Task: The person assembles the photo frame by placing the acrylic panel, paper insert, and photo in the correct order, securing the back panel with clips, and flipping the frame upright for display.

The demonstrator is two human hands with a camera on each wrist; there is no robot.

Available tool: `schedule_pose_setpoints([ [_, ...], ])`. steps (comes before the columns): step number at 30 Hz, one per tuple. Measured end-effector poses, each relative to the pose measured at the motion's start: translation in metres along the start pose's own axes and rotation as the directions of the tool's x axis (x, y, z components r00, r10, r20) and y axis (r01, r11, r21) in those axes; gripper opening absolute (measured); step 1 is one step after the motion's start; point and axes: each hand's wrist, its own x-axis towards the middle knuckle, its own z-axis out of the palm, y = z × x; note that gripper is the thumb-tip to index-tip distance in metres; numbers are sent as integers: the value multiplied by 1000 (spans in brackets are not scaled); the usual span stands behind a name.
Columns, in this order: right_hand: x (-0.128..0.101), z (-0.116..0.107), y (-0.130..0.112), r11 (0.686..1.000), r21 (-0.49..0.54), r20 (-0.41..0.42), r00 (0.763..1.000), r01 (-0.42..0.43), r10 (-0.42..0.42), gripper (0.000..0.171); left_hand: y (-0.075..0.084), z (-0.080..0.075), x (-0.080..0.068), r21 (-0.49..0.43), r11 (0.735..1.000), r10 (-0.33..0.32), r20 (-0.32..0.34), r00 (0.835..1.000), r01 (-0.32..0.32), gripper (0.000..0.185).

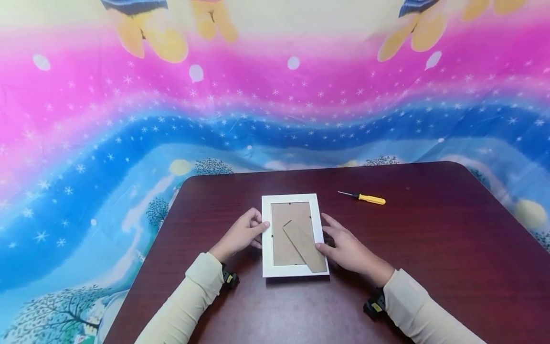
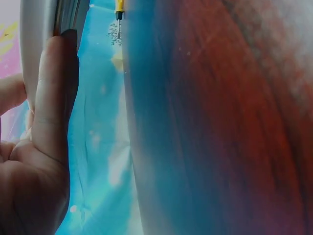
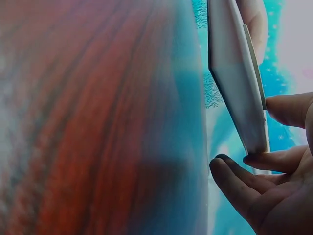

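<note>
A white picture frame (image 1: pixel 268 253) is held back side up above the table, its brown backing board (image 1: pixel 285 212) and slanting easel stand (image 1: pixel 309 246) showing. My left hand (image 1: pixel 240 234) pinches its left border, thumb on top; in the left wrist view a finger lies along the underside. On the other side, my right hand (image 1: pixel 352 251) holds the right border. The right wrist view shows that thumb (image 3: pixel 288 108) at the stand's edge and a fingertip against the frame's side, with other fingers spread clear of it. Small dark tabs sit around the backing.
A screwdriver (image 1: pixel 371 198) with a yellow handle lies on the dark red-brown table (image 1: pixel 429 229), beyond the frame to the right. Behind the table's far edge hangs a colourful printed cloth (image 1: pixel 275 95). Each wrist wears a small black camera.
</note>
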Motion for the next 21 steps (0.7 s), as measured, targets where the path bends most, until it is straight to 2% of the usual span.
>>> schedule_pose_setpoints([
  [7, 0, 1, 2, 1000, 5, -30, 999, 28, -28, 49, 0, 2, 1, -55, 998, -26, -3, 1000, 26, 37],
  [11, 0, 1, 2, 997, 65, -65, 998, 32, -28, 48, 0, 3, 2, -62, 998, -12, -6, 1000, 11, 44],
  [16, 1, 0, 1, 977, 211, -71, 997, -25, 40, 54, 0, 2, 3, -47, 999, 8, 18, 1000, -7, 44],
  [21, 2, -1, 0, 958, 275, -71, 992, -85, 108, 56, 5, 3, 3, -49, 998, 27, 15, 1000, -26, 42],
])
